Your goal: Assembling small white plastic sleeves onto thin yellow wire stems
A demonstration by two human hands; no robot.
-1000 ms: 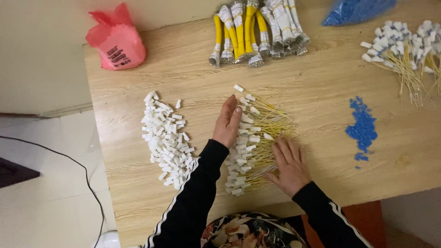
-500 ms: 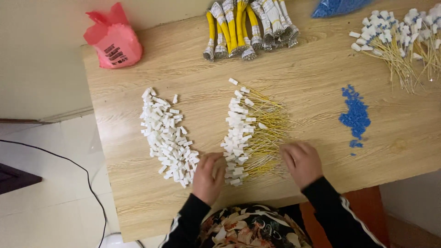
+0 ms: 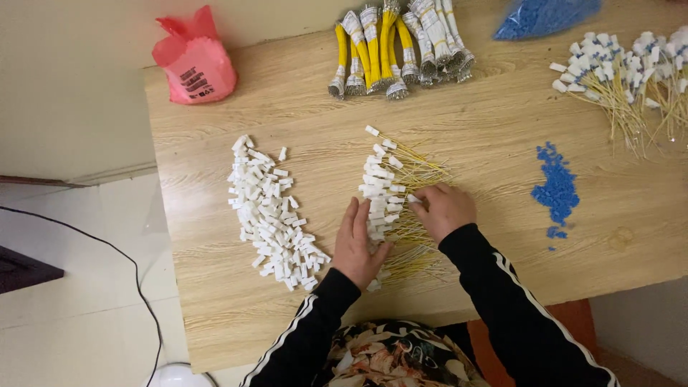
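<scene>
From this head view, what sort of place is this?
Likely a small hand-assembly bench, perhaps at home: a wooden table holding a pile of white connectors, yellow wire bundles and loose blue pieces.

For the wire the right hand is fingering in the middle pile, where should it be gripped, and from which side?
Probably by the white connector at its end, pinched from above on the right side by the right hand. The connectors are blocky, and the yellow wires fan rightward in a tangle, too thin to pinch singly.
</scene>
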